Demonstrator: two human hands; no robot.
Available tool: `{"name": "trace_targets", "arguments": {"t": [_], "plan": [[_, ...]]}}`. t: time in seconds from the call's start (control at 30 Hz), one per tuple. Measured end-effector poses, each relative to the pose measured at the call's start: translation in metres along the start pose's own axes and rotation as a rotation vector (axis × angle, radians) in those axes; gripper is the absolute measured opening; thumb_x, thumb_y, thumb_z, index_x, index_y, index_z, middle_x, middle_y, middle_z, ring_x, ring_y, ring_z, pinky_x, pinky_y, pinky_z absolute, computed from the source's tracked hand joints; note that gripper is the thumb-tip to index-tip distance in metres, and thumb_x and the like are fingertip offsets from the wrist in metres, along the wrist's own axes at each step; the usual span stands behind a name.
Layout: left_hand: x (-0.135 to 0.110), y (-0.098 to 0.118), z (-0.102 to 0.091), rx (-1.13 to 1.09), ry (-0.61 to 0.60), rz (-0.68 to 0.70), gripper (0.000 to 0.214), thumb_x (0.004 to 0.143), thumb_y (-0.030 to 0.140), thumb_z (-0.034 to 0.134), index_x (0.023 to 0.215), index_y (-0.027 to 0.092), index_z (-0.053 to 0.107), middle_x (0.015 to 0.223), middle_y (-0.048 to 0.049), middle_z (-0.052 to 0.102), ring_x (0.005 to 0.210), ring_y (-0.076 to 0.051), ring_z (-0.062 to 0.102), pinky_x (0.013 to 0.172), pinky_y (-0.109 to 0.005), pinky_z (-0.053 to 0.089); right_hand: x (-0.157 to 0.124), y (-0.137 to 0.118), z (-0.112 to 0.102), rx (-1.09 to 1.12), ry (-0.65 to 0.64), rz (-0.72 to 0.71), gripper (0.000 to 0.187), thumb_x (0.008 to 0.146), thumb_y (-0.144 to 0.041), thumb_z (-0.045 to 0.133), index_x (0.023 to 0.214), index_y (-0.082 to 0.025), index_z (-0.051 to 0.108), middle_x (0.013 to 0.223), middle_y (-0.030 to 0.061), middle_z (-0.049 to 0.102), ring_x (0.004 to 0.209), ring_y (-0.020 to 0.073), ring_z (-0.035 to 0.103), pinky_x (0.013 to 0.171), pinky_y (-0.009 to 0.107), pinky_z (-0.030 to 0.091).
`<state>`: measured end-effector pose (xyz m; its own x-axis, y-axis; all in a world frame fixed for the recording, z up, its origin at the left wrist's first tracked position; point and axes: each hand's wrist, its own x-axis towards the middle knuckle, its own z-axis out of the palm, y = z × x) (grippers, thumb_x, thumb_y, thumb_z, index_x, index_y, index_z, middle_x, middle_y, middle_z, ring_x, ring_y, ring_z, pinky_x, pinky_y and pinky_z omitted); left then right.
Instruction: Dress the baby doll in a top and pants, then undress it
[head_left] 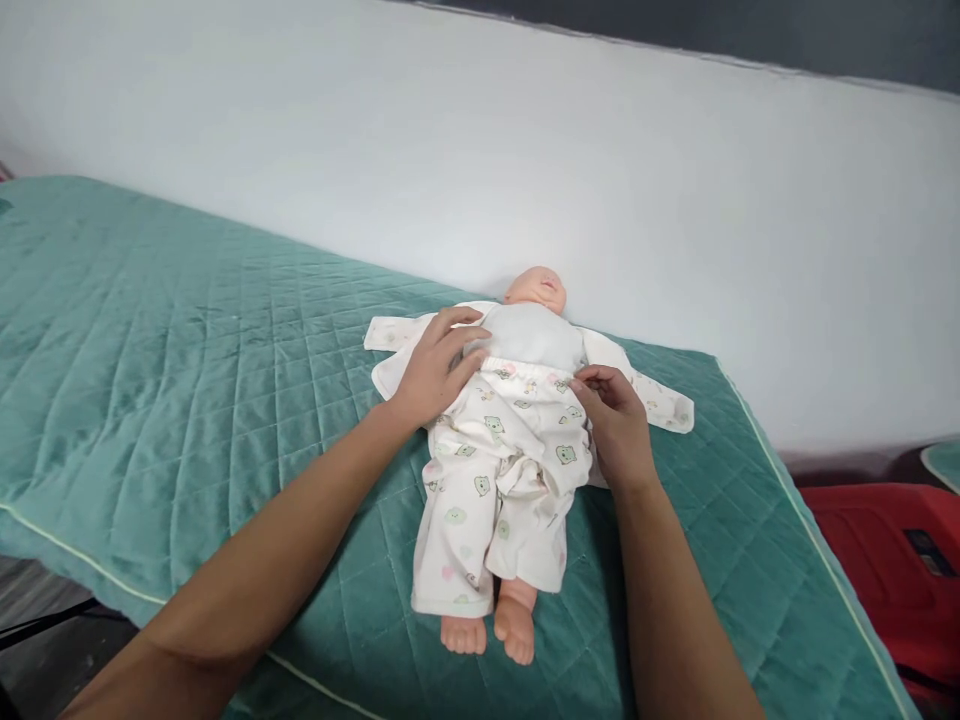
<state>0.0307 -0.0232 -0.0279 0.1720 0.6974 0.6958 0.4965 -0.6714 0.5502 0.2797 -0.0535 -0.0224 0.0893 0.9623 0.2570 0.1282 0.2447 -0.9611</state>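
Observation:
A baby doll (534, 332) lies on its back, its head toward the wall and both bare feet toward me. White patterned pants (517, 420) cover its legs up to the waist. A white jacket (397, 332) is spread open beneath it, sleeves out to either side. My left hand (444, 368) rests at the doll's side by the waistband, fingers apart over the grey-white torso. At the other end of the waistband, my right hand (615, 410) pinches the pants' edge between thumb and fingers.
The doll lies on a green quilted bedspread (187, 380) with pale piping along its edges. Behind it rises a white wall (450, 150). Beyond the bed's right edge stands a red plastic object (877, 560). Dark floor (52, 620) shows at the lower left.

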Motion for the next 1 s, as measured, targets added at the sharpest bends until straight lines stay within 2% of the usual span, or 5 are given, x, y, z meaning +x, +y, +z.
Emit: {"name": "trace_targets", "arguments": {"t": [0.3,0.47,0.63,0.83,1.0], "plan": [[0.005,0.008,-0.005,-0.134,-0.391,-0.174,0.023,0.088,0.040,0.067,0.086,0.021,0.054,0.144,-0.0085,0.048,0.124,-0.025,0.054,0.098,-0.039,0.049,0.010,-0.002,-0.011,-0.286,-0.300,-0.026,0.027,0.082,-0.042,0.076,0.085,-0.024,0.055,0.085,-0.0029,0.050,0.073,0.0138,0.044,0.070,0.029,0.038],[0.018,0.007,-0.003,-0.131,-0.307,-0.106,0.024,0.092,0.037,0.060,0.078,0.020,0.049,0.115,-0.0055,0.063,0.105,-0.021,0.059,0.089,-0.033,0.045,0.019,0.000,-0.008,-0.369,-0.313,-0.205,0.031,0.088,-0.043,0.068,0.073,-0.022,0.050,0.084,-0.0013,0.049,0.081,0.0158,0.047,0.075,0.029,0.037],[0.048,-0.005,0.015,-0.121,-0.261,-0.255,0.025,0.091,0.035,0.059,0.076,0.020,0.046,0.072,0.0022,0.055,0.071,-0.016,0.050,0.066,-0.029,0.034,0.034,0.007,-0.002,-0.524,-0.139,-0.103,0.036,0.092,-0.050,0.059,0.070,-0.022,0.050,0.066,-0.0045,0.044,0.068,0.0143,0.041,0.065,0.029,0.032],[0.059,-0.035,0.036,-0.564,-0.214,-0.542,0.028,0.084,0.038,0.067,0.076,0.020,0.047,0.068,0.0043,0.046,0.063,-0.012,0.042,0.060,-0.024,0.030,0.060,0.022,0.000,-0.282,-0.107,0.028,0.046,0.084,-0.062,0.061,0.066,-0.023,0.045,0.065,-0.0034,0.049,0.067,0.0151,0.044,0.063,0.028,0.037],[0.048,-0.041,0.030,-0.783,-0.211,-0.649,0.035,0.077,0.039,0.076,0.076,0.020,0.046,0.069,0.0046,0.044,0.059,-0.010,0.039,0.056,-0.023,0.029,0.055,0.021,0.001,-0.005,-0.078,0.216,0.045,0.073,-0.063,0.074,0.069,-0.024,0.052,0.061,-0.0043,0.051,0.061,0.0141,0.045,0.057,0.027,0.038]]}}
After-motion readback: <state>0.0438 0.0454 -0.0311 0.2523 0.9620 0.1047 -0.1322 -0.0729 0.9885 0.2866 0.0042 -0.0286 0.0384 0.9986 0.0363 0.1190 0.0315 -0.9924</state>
